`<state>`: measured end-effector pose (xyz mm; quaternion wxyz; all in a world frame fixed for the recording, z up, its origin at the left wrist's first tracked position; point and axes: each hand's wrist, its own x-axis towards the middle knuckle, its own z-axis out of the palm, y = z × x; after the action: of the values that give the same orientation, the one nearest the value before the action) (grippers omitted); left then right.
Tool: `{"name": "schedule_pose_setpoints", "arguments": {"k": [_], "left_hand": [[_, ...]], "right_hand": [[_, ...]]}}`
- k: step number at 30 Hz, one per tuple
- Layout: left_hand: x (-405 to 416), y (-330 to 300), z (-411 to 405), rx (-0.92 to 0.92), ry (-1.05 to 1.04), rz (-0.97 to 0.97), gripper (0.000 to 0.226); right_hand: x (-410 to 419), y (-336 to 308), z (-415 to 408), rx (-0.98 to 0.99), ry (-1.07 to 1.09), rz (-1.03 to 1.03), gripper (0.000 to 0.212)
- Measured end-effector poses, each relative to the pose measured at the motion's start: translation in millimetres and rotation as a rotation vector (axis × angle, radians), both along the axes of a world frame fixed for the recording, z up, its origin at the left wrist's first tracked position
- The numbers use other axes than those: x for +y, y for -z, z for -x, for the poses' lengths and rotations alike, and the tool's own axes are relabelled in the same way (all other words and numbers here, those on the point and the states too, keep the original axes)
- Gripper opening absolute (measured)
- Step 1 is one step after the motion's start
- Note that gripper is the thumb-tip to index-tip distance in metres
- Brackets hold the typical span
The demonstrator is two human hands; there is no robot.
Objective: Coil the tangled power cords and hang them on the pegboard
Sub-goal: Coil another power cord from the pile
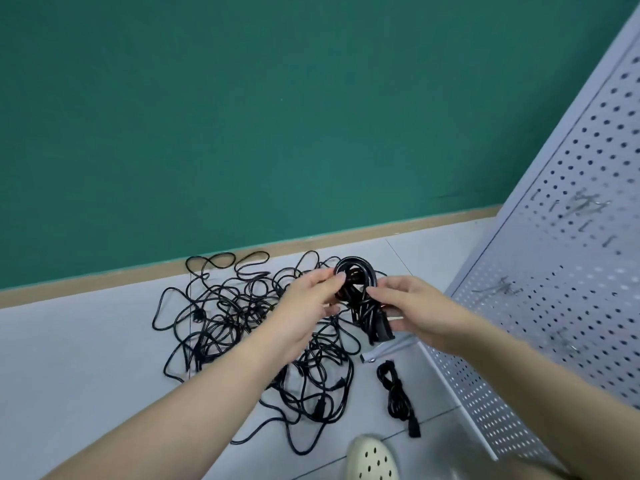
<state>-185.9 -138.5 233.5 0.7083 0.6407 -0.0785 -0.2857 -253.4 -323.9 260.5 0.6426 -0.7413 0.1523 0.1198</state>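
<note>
A black power cord wound into a coil (pixel 358 284) is held up between both hands above the floor. My left hand (pixel 306 303) pinches its upper left loop. My right hand (pixel 412 308) grips the lower right part, where the plug ends hang down. Beneath them a large tangle of black cords (pixel 242 317) sprawls over the grey floor. One small bundled cord (pixel 398 396) lies apart on the floor to the right of the tangle. The white pegboard (pixel 568 271) stands at the right, with several metal hooks (pixel 585 209) on it.
A green wall (pixel 242 116) with a tan baseboard runs behind the tangle. A cream perforated shoe (pixel 372 457) shows at the bottom edge. The pegboard's base foot (pixel 388 351) rests on the floor just below the held coil.
</note>
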Motion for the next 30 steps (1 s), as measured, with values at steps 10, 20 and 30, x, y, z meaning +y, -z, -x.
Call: {"name": "schedule_pose_setpoints", "arguments": {"k": [10,20,30], "left_hand": [[-49.2,162.8,6.2,0.258,0.169,-0.148,0.024],[-105.1,303.5,39.2,0.518,0.088,-0.196,0.033],[-131.6,346.2,46.7,0.508,0.113,-0.172,0.054]], "right_hand": [[-43.7,163.1,5.5,0.219,0.265,0.052,0.022],[-58.1,307.5,7.3,0.454,0.299,0.173,0.011],[-82.6,349.2,21.5,0.454,0.351,0.279,0.009]]}}
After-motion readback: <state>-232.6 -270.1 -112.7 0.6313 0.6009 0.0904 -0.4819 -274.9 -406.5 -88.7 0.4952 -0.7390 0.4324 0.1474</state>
